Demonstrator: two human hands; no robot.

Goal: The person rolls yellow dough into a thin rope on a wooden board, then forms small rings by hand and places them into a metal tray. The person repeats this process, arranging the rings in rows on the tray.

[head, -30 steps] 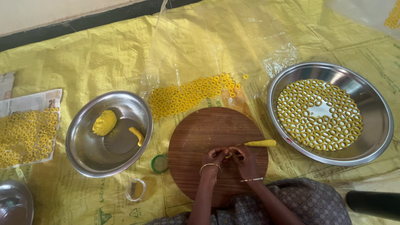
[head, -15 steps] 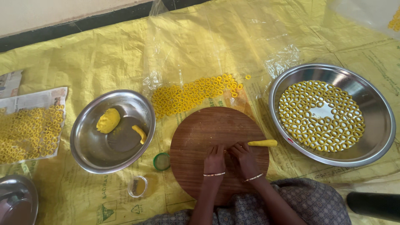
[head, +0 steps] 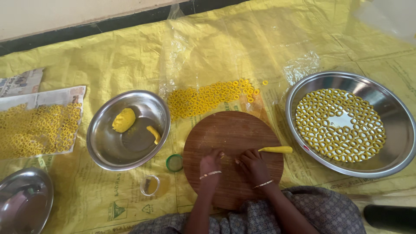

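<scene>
A round wooden board (head: 234, 134) lies on the yellow sheet in front of me. Both my hands rest on it, close together near its middle. My left hand (head: 211, 162) and my right hand (head: 253, 164) have curled fingers pressed to the board; a small bit of yellow dough shows between them at the fingertips. A rolled yellow dough stick (head: 277, 150) lies on the board just right of my right hand. A steel bowl (head: 104, 143) at the left holds a dough lump (head: 123, 120) and a short dough piece (head: 154, 134).
A big steel pan (head: 396, 130) at the right holds several dough rings. More rings (head: 208, 97) lie on plastic behind the board and on newspaper (head: 39, 125) at far left. A green lid (head: 174, 162), a small glass jar (head: 149, 185) and another steel bowl (head: 24, 208) sit nearby.
My hands have slid a little away from me over the board and stay together. The dough stick and bowls keep their places.
</scene>
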